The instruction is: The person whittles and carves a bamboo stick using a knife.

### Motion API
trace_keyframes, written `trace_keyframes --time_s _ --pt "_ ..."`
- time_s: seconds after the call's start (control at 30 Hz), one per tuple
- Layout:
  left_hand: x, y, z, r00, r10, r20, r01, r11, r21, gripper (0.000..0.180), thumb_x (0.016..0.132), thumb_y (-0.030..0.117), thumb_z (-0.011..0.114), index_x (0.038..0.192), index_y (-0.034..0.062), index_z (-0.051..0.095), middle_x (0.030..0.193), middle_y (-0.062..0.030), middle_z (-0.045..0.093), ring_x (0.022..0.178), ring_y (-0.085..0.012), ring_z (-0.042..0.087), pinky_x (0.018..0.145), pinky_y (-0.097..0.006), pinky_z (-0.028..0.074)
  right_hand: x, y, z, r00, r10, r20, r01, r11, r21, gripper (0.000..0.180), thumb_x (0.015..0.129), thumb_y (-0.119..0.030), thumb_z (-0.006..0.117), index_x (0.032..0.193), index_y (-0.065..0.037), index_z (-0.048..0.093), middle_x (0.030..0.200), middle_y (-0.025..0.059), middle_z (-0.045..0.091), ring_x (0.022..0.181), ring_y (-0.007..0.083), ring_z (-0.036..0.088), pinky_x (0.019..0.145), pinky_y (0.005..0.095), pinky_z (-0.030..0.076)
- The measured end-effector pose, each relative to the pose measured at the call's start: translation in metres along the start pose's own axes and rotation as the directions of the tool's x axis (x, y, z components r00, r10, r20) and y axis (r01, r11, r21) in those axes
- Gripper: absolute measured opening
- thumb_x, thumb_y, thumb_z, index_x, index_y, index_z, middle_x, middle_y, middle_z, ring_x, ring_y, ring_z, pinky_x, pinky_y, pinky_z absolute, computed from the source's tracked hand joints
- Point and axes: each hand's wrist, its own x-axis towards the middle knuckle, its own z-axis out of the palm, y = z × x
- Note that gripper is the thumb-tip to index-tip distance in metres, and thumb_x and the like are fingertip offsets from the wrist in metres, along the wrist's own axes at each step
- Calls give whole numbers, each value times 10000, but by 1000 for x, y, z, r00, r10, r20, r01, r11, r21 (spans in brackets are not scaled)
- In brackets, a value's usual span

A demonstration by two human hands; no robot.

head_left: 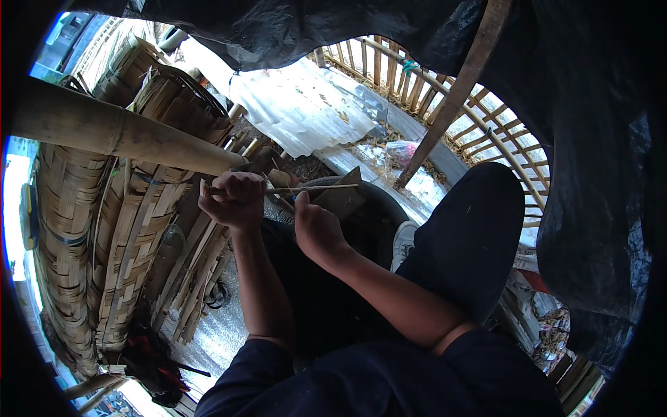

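Here it is, just left of centre in the frame: the stick [321,187], thin and pale, its long axis running almost level from left to right. The left hand [237,200] is the nearer one, a tight fist at the stick's left end, knuckles up. From that fist the stick points away to the right, passing just above the right hand [319,229], and its free tip shows over a dark wedge of wood [342,203] at the middle of the frame.

Now the right hand: it sits lower, curled, thumb raised right beside the stick. A speck of blue shows by the thumb; the fingers are in shadow, so I can't tell what, if anything, they grip.

The left forearm rises nearly upright from the lower edge, while the right slants up and leftward from the lower right. A bamboo pole [125,135] comes in from the left, its end close above the left fist.
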Motion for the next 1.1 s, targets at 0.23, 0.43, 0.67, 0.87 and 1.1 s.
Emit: trace_keyframes --time_s 0.23,0.43,0.67,0.87,1.1 --pt "-2 2 -15 996 31 -82 -36 998 -53 533 886 525 263 528 134 213 450 17 150 400 -126 122 420 -309 134 1 -1 1 996 -84 -32 85 996 25 203 809 3 498 976 82 413 739 279 624 751 412 645 664 467 535" --pt "-1 -3 -4 993 9 -116 -18 996 -82 536 888 520 270 522 131 223 459 22 147 408 -122 115 424 -312 129 15 28 8 994 -39 -101 38 999 -8 163 855 -42 469 964 66 412 680 279 607 720 428 636 641 475 530" --pt "0 -9 -6 990 3 -141 -17 995 -99 549 890 530 267 518 128 226 458 22 155 404 -127 125 423 -315 128 18 87 33 991 112 -74 -118 990 -73 156 850 -50 493 947 59 439 729 279 620 746 416 642 656 467 535" --pt "-5 5 -13 980 22 -200 -32 998 -47 541 884 526 265 519 129 228 454 23 149 402 -126 121 419 -309 131 9 7 16 982 -129 -139 139 988 72 110 876 -60 480 899 42 447 663 324 578 721 448 623 638 479 520" --pt "1 2 -24 950 24 -310 -39 998 -44 542 883 570 274 530 161 222 462 37 139 413 -105 107 423 -295 128 30 75 43 990 116 -84 -112 992 54 144 895 -96 433 909 47 444 740 313 605 774 440 625 700 507 507"
